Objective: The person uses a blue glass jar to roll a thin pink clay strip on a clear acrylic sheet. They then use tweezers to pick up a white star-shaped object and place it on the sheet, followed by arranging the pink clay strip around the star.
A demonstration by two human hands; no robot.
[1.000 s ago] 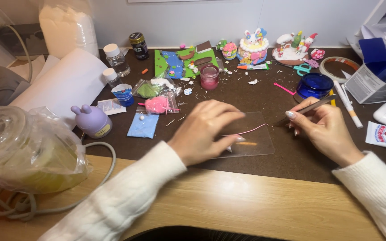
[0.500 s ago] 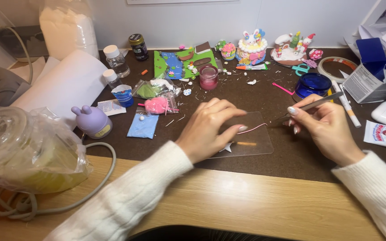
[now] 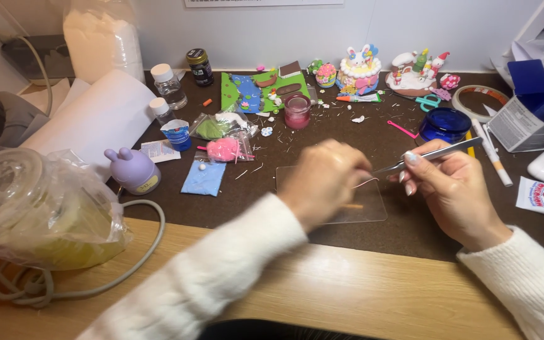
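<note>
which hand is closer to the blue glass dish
Right. The right hand, holding a metal tool, sits just below the blue dish; the left hand is farther left, over the clear sheet.

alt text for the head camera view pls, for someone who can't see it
Two hands work over a clear plastic sheet on a dark craft mat: the right hand holds metal tweezers, tips toward the blurred left hand resting on the sheet. Small clay figures, jars and bagged clay lie beyond.

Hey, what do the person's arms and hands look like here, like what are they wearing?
Both arms are in a fuzzy, cream-white knitted sweater, its sleeves reaching the wrists. The left hand is bare and motion-blurred, with no glove or ring that I can make out. The right hand is bare too, with pale polished nails.
</note>
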